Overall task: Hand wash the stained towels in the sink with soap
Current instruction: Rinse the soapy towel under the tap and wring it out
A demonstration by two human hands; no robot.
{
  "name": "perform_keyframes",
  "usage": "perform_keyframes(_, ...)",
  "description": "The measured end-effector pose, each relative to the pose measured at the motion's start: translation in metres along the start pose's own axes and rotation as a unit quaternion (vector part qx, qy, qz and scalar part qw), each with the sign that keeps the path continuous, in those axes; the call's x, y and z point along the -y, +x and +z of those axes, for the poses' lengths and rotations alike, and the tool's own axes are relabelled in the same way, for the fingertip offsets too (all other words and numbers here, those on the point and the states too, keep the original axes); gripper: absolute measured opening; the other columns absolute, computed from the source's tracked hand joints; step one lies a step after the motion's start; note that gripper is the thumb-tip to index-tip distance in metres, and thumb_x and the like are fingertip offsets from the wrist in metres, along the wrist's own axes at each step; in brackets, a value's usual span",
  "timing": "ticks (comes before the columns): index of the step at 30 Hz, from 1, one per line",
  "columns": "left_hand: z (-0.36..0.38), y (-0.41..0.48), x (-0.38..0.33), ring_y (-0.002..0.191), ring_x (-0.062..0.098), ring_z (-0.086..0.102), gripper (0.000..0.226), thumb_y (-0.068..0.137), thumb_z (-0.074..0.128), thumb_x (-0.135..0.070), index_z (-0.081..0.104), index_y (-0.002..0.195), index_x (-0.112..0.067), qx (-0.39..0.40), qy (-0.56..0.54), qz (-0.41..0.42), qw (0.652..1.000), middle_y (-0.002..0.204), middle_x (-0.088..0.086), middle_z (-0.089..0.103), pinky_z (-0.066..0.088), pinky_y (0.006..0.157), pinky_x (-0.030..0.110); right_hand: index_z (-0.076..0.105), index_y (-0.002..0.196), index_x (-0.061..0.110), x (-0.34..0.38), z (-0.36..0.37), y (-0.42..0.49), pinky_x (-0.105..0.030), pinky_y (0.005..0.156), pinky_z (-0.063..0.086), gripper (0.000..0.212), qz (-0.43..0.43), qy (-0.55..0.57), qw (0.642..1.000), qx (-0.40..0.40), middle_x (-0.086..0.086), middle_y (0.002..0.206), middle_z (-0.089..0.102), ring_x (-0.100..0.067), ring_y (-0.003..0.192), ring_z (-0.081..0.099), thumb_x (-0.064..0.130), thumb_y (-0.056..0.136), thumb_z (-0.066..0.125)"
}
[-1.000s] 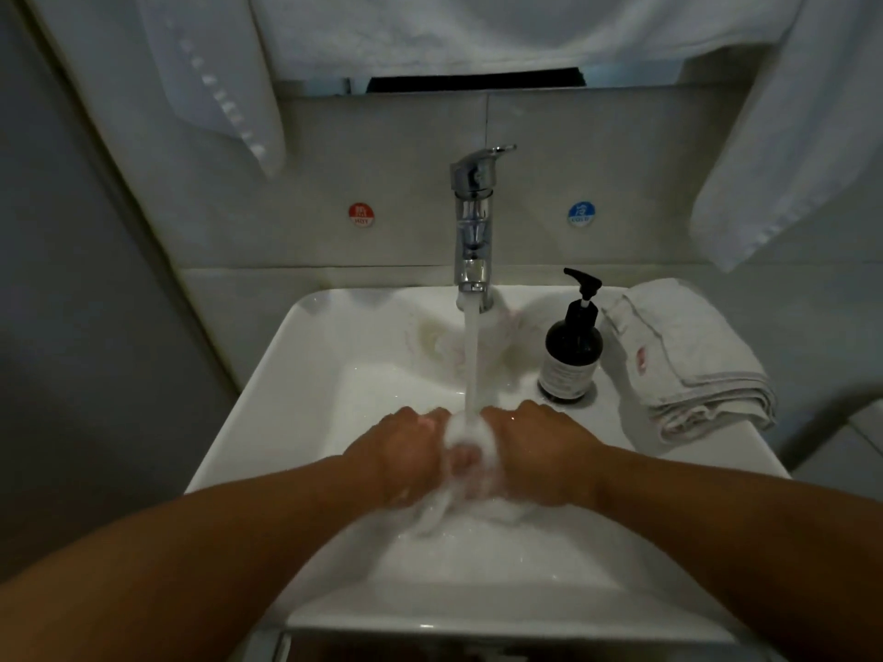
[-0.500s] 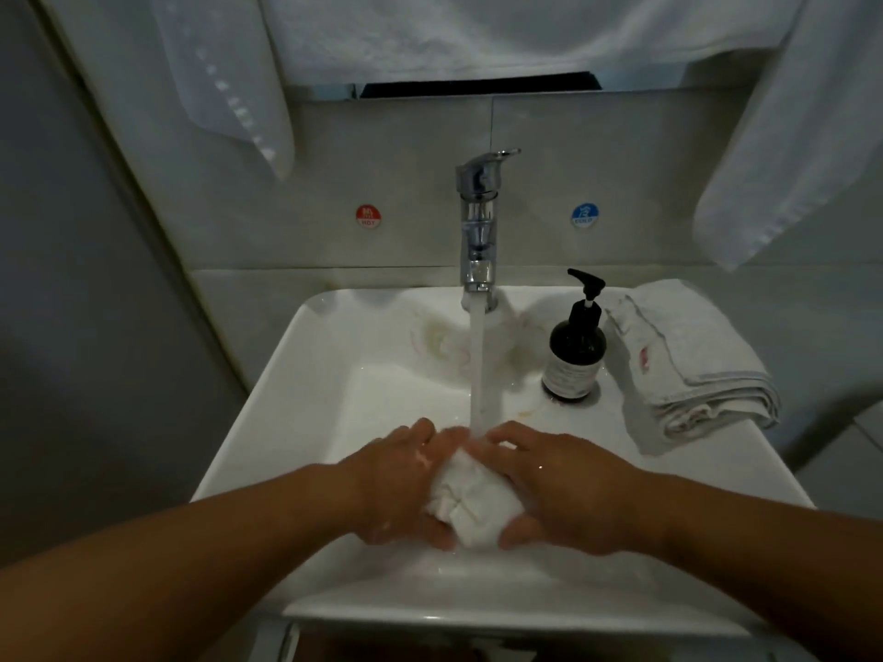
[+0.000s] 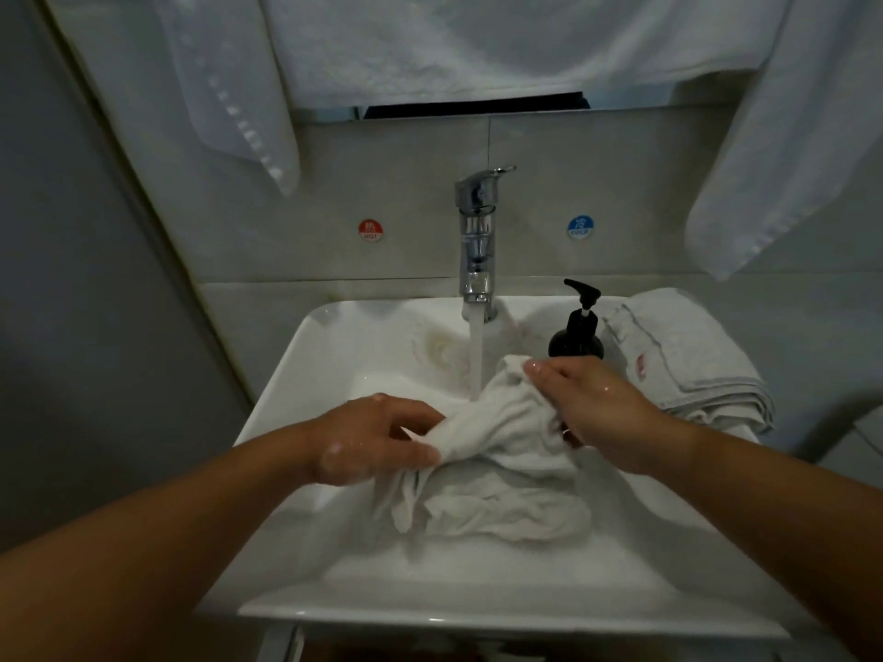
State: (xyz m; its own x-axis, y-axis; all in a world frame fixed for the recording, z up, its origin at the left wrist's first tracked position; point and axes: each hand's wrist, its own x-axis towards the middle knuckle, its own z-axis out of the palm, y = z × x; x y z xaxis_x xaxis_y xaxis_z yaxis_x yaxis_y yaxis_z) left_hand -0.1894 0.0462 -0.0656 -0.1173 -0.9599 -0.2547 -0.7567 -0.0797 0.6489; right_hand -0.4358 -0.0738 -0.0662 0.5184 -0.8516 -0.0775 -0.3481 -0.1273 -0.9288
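wet towel (image 3: 501,432) bunched in the sink (image 3: 306,375) basin, upper end touching the faucet (image 3: 475,241) stream | left hand (image 3: 377,439) pinching its left end | right hand (image 3: 607,403) grasping its upper end, fingers over it | soap bottle (image 3: 576,341) and folded towel (image 3: 688,365) on right rim
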Motion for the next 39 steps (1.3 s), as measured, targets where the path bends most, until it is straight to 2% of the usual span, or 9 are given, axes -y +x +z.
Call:
perform_keyframes(5, 0.009, 0.0, -0.002, 0.109, 0.011, 0.063, 0.053, 0.082, 0.075, -0.056, 0.059, 0.129, -0.037, -0.053, 0.009, -0.033, 0.998, 0.122, -0.015, 0.067, 0.052, 0.095, 0.035, 0.065, 0.114, 0.006, 0.007, 0.015, 0.018, -0.049, 0.093, 0.056, 0.035, 0.183, 0.232, 0.951, -0.093, -0.022, 0.111, 0.071, -0.038, 0.103, 0.068, 0.038, 0.101, 0.06)
perform_keyframes(10, 0.019, 0.018, -0.003, 0.09, 0.028, 0.069, 0.032, 0.081, 0.078, -0.028, 0.064, 0.109, -0.021, -0.147, -0.253, -0.168, 0.941, 0.104, 0.013, 0.07, 0.053, 0.063, 0.035, 0.057, 0.118, 0.026, 0.009, 0.01, 0.007, -0.031, 0.09, 0.045, 0.037, 0.048, -0.19, 0.98, -0.026, 0.004, 0.112, 0.062, -0.023, 0.109, 0.059, 0.057, 0.098, 0.054)
perform_keyframes(15, 0.035, 0.017, -0.002, 0.108, 0.018, 0.054, 0.048, 0.088, 0.07, -0.051, 0.054, 0.127, -0.028, -0.238, 0.217, -0.095, 0.942, 0.122, -0.003, 0.054, 0.046, 0.089, 0.028, 0.047, 0.146, 0.036, 0.003, 0.01, -0.013, -0.034, 0.107, 0.041, 0.065, -0.078, -0.463, 0.874, 0.124, 0.002, 0.156, 0.031, -0.023, 0.134, 0.045, 0.049, 0.087, 0.073)
perform_keyframes(18, 0.048, 0.014, -0.012, 0.103, 0.016, 0.058, 0.041, 0.09, 0.066, -0.055, 0.063, 0.122, -0.03, -0.141, 0.241, -0.047, 0.959, 0.112, -0.004, 0.059, 0.049, 0.09, 0.029, 0.068, 0.123, 0.026, -0.008, 0.012, -0.006, -0.034, 0.097, 0.05, 0.03, -0.088, -0.437, 0.876, 0.182, 0.001, 0.128, 0.063, -0.018, 0.11, 0.06, 0.039, 0.097, 0.061)
perform_keyframes(20, 0.053, 0.017, -0.015, 0.113, 0.02, 0.058, 0.062, 0.086, 0.067, -0.061, 0.056, 0.137, -0.027, -0.075, 0.208, -0.08, 0.972, 0.124, 0.0, 0.059, 0.048, 0.099, 0.032, 0.07, 0.114, 0.016, -0.013, 0.011, 0.001, -0.039, 0.095, 0.051, 0.03, -0.079, -0.403, 0.892, 0.189, -0.003, 0.114, 0.07, -0.02, 0.1, 0.063, 0.04, 0.101, 0.056)
perform_keyframes(26, 0.053, 0.017, -0.015, 0.133, 0.023, 0.037, 0.115, 0.06, 0.075, -0.081, 0.029, 0.155, -0.037, 0.044, 0.189, -0.131, 0.972, 0.145, -0.004, 0.036, 0.037, 0.115, 0.044, 0.027, 0.158, 0.026, -0.023, 0.019, 0.006, -0.035, 0.116, 0.036, 0.101, -0.073, -0.53, 0.799, 0.275, 0.001, 0.151, 0.032, -0.023, 0.134, 0.041, 0.059, 0.077, 0.078)
perform_keyframes(33, 0.057, 0.019, -0.027, 0.103, 0.017, 0.057, 0.056, 0.083, 0.074, -0.058, 0.058, 0.128, -0.029, 0.05, 0.186, -0.109, 0.975, 0.118, -0.004, 0.063, 0.049, 0.094, 0.031, 0.066, 0.117, 0.026, -0.016, 0.025, -0.003, -0.029, 0.086, 0.05, 0.041, -0.106, -0.509, 0.827, 0.216, 0.005, 0.108, 0.065, -0.016, 0.097, 0.06, 0.039, 0.081, 0.08)
perform_keyframes(35, 0.061, 0.017, -0.021, 0.095, 0.015, 0.056, 0.055, 0.083, 0.071, -0.062, 0.057, 0.125, -0.029, 0.023, 0.161, -0.101, 0.981, 0.112, -0.005, 0.062, 0.048, 0.087, 0.029, 0.069, 0.093, 0.029, -0.019, 0.018, -0.004, -0.028, 0.076, 0.052, 0.017, -0.128, -0.459, 0.859, 0.188, 0.013, 0.085, 0.064, -0.01, 0.08, 0.061, 0.036, 0.082, 0.08)
perform_keyframes(39, 0.054, 0.01, -0.015, 0.1, 0.018, 0.055, 0.067, 0.076, 0.07, -0.074, 0.057, 0.128, -0.034, -0.051, 0.136, -0.076, 0.986, 0.112, -0.004, 0.056, 0.047, 0.09, 0.032, 0.069, 0.079, 0.033, -0.01, 0.005, -0.008, -0.015, 0.065, 0.046, 0.014, -0.162, -0.303, 0.929, 0.134, 0.014, 0.076, 0.069, -0.001, 0.071, 0.063, 0.033, 0.082, 0.083)
